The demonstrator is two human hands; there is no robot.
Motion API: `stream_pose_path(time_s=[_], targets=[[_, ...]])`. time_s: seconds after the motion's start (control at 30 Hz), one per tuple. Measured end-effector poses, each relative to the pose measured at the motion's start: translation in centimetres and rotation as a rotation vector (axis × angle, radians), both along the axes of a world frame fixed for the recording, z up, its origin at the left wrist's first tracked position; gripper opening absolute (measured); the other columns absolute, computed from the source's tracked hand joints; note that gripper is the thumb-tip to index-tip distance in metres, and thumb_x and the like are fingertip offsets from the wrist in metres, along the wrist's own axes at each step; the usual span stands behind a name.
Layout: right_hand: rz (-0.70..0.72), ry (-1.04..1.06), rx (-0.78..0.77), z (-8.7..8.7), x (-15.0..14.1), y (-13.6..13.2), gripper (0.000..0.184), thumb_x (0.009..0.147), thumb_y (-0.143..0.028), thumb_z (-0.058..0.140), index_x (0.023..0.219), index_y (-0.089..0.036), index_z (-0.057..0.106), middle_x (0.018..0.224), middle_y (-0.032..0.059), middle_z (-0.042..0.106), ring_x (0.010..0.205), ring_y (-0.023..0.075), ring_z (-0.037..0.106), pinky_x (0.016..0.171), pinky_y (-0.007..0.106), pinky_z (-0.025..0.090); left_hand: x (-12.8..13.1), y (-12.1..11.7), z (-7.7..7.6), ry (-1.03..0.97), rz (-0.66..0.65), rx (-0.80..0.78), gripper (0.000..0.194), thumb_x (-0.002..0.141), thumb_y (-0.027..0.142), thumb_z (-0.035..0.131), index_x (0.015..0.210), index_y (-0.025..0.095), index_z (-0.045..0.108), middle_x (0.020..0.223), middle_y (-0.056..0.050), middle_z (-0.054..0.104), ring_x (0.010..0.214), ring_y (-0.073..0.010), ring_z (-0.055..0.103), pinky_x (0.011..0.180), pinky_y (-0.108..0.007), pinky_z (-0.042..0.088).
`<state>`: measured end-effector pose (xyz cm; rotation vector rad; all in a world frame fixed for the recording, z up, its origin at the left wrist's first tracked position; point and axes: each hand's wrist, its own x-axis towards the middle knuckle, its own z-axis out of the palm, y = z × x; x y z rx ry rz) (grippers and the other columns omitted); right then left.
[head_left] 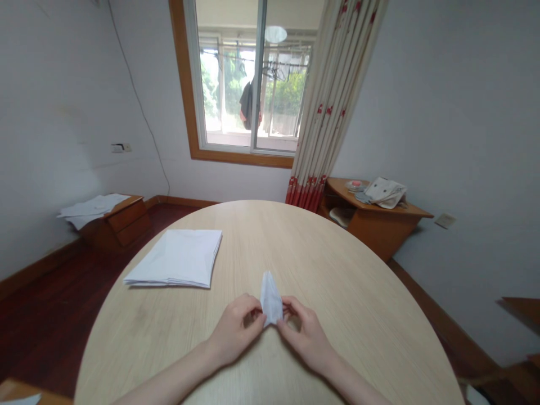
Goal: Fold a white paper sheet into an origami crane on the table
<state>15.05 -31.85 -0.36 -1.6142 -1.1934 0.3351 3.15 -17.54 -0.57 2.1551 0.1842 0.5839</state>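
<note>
A small piece of folded white paper (pixel 271 298), narrow and pointed at its far end, is held over the near middle of the round table (pixel 320 253). My left hand (pixel 238 326) pinches its lower left edge between thumb and fingers. On the opposite side, my right hand (pixel 306 334) grips the lower right edge the same way. Both thumbs rest near the paper's bottom corners. The fingertips behind the paper are partly hidden.
A stack of white paper sheets (pixel 179 256) lies at the table's left. Beyond the table are a low wooden cabinet (pixel 126 222) with papers on top, a corner stand (pixel 375 225) holding a cloth bag (pixel 386 191), a patterned curtain (pixel 323 112) and a window.
</note>
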Motion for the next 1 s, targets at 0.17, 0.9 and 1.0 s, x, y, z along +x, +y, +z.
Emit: stream_pose_path(time_s=[0.17, 0.9, 1.0], targets=[[0.022, 0.136, 0.007, -0.1, 0.2, 0.2, 0.023, 0.077, -0.019, 0.052, 0.099, -0.019, 0.056, 0.081, 0.0022, 0.068, 0.07, 0.0159, 0.061, 0.064, 0.027, 0.047, 0.0, 0.0, 0.1, -0.04, -0.026, -0.058, 0.018, 0.086, 0.032, 0.056, 0.091, 0.018, 0.065, 0.08, -0.005, 0.062, 0.074, -0.0188, 0.056, 0.07, -0.028, 0.043], [0.091, 0.286, 0.003, 0.1, 0.0, 0.0, 0.014, 0.084, -0.029, 0.052, 0.092, -0.019, 0.056, 0.082, 0.0023, 0.065, 0.075, 0.0171, 0.059, 0.07, 0.029, 0.045, 0.8, -0.2, -0.5, 0.058, -0.027, -0.688, 0.038, 0.062, 0.038, 0.08, 0.088, 0.012, 0.07, 0.066, -0.002, 0.065, 0.059, -0.0144, 0.059, 0.059, -0.024, 0.045], [0.056, 0.245, -0.056, -0.2, 0.0, 0.0, 0.023, 0.088, -0.039, 0.052, 0.093, -0.018, 0.058, 0.08, 0.0022, 0.063, 0.071, 0.0168, 0.057, 0.065, 0.028, 0.044, 0.8, -0.2, -0.6, 0.066, -0.013, -0.683, 0.033, 0.064, 0.038, 0.078, 0.082, 0.013, 0.066, 0.056, 0.003, 0.059, 0.051, -0.0109, 0.052, 0.052, -0.021, 0.038]])
